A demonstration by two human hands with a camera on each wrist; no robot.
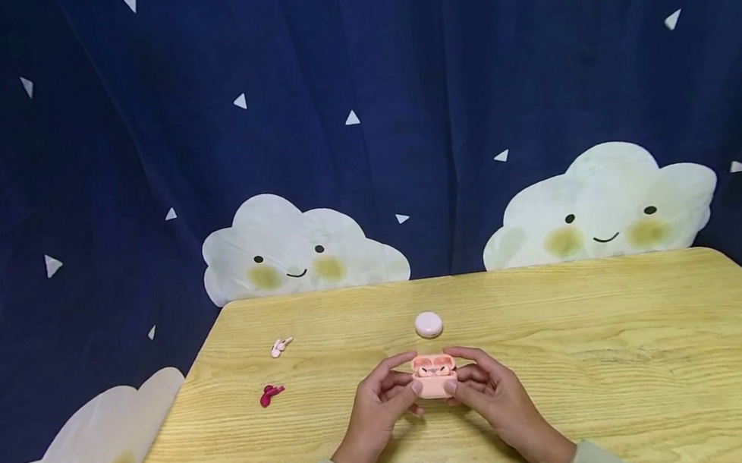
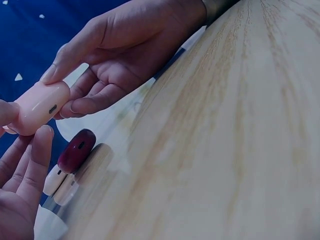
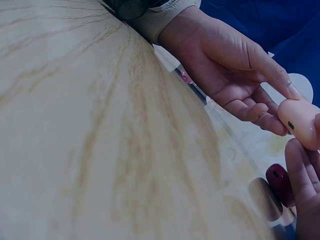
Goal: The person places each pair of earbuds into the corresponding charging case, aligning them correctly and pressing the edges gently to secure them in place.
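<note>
Between both hands is a pink earbud case [image 1: 435, 387], its lid raised and white earbuds [image 1: 433, 371] seated inside. My left hand [image 1: 380, 406] grips the case's left side, thumb on its front. On the opposite side my right hand [image 1: 496, 394] holds it likewise, thumb at the front corner. The left wrist view shows the underside of the pink case [image 2: 42, 107] with a small dark port, held above the tabletop. Beyond it stands a dark red case [image 2: 77, 151], also in the right wrist view [image 3: 280, 184]; in the head view it is hidden.
A pale pink rounded case [image 1: 428, 324] sits behind the hands on the wooden table [image 1: 636, 384]. To the left lie pale pink earbuds [image 1: 279, 347] and dark red earbuds [image 1: 269, 395]. A blue curtain [image 1: 398, 106] with clouds hangs beyond the far edge.
</note>
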